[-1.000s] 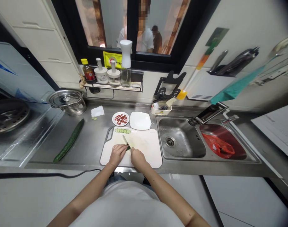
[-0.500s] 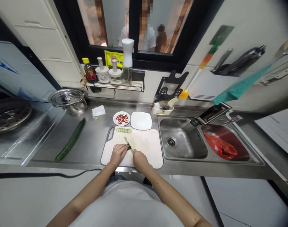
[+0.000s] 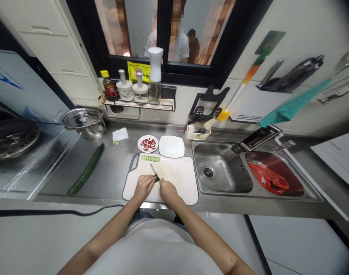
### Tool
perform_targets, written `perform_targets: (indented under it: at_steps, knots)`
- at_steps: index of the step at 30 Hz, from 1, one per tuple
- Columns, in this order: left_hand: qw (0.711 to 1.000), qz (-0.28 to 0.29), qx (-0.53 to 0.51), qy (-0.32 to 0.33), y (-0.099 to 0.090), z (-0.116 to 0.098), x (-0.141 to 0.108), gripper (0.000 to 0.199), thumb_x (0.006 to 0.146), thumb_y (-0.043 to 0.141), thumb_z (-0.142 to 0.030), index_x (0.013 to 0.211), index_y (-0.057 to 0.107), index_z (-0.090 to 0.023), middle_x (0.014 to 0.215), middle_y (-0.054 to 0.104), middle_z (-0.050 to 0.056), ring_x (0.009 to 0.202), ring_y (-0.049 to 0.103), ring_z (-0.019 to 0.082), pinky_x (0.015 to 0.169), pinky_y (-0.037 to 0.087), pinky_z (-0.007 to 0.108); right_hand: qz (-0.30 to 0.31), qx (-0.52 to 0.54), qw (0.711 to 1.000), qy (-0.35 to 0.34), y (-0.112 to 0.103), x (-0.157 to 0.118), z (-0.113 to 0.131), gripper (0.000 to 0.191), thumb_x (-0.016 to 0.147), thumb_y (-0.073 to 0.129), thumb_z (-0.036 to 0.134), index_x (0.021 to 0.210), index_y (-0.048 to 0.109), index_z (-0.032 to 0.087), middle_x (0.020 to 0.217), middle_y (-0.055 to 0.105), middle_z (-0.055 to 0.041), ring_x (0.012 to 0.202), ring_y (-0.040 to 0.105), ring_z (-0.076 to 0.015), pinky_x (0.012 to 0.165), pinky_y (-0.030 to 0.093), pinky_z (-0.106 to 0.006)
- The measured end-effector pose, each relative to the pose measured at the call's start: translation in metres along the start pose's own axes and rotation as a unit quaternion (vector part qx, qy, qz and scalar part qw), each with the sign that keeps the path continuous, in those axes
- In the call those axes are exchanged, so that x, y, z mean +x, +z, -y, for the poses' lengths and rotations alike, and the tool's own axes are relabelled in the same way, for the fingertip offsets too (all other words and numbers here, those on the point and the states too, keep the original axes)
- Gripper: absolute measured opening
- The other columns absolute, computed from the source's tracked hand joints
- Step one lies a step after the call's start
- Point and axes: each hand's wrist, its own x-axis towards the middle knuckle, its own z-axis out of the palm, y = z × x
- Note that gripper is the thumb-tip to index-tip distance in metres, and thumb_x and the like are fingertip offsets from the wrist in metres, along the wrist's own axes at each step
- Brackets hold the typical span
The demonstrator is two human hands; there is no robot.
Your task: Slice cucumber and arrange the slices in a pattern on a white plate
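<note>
On the white cutting board (image 3: 180, 183), my left hand (image 3: 145, 187) presses its bent fingers on a dark green cucumber piece (image 3: 157, 178). My right hand (image 3: 168, 191) is closed round the handle of a knife (image 3: 155, 171), whose blade lies against the piece and points to the upper left. A row of cucumber slices (image 3: 150, 158) lies along the board's top edge. Behind the board are a plate of chopped red pieces (image 3: 147, 144) and an empty white plate (image 3: 171, 146). A whole cucumber (image 3: 87, 168) lies on the counter at the left.
A lidded steel pot (image 3: 90, 124) and a white tissue (image 3: 120, 134) are at the back left. Right of the board is a double sink (image 3: 223, 187) with a faucet (image 3: 257, 138) and a red bag (image 3: 273, 181). A shelf of bottles (image 3: 140, 105) hangs behind.
The knife and my right hand have shifted slightly left against the cucumber piece. My left hand stays on it. The view has moved a little.
</note>
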Motion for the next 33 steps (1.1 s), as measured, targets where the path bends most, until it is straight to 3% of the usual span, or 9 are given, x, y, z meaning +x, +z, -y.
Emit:
perform_targets:
  at_steps: [6, 21, 33]
  knots:
    - [1.000, -0.001, 0.001, -0.003, 0.000, -0.001, 0.000, 0.023, 0.091, 0.049, -0.026, 0.103, 0.068, -0.024, 0.101, 0.070, 0.005, 0.094, 0.061, 0.019, 0.084, 0.044, 0.037, 0.006, -0.014, 1.000, -0.005, 0.003, -0.010, -0.005, 0.034, 0.088, 0.034, 0.007, 0.116, 0.053, 0.010, 0.099, 0.067, -0.0170, 0.097, 0.064, -0.0217, 0.077, 0.045, -0.028]
    - [1.000, 0.006, -0.001, -0.001, 0.000, -0.001, 0.000, 0.022, 0.091, 0.049, -0.024, 0.104, 0.067, -0.023, 0.104, 0.070, 0.005, 0.097, 0.061, 0.018, 0.086, 0.043, 0.037, -0.007, 0.033, 0.999, -0.001, 0.001, 0.014, 0.007, 0.034, 0.089, 0.035, 0.007, 0.118, 0.053, 0.010, 0.102, 0.067, -0.0157, 0.100, 0.063, -0.0186, 0.083, 0.045, -0.026]
    - [1.000, 0.009, -0.002, -0.012, -0.002, -0.002, 0.001, 0.021, 0.091, 0.049, -0.026, 0.102, 0.068, -0.024, 0.102, 0.071, 0.004, 0.095, 0.062, 0.018, 0.084, 0.043, 0.037, -0.002, -0.008, 1.000, 0.002, 0.009, -0.001, -0.002, 0.035, 0.088, 0.032, 0.005, 0.116, 0.053, 0.010, 0.099, 0.067, -0.0167, 0.098, 0.064, -0.0220, 0.078, 0.046, -0.028]
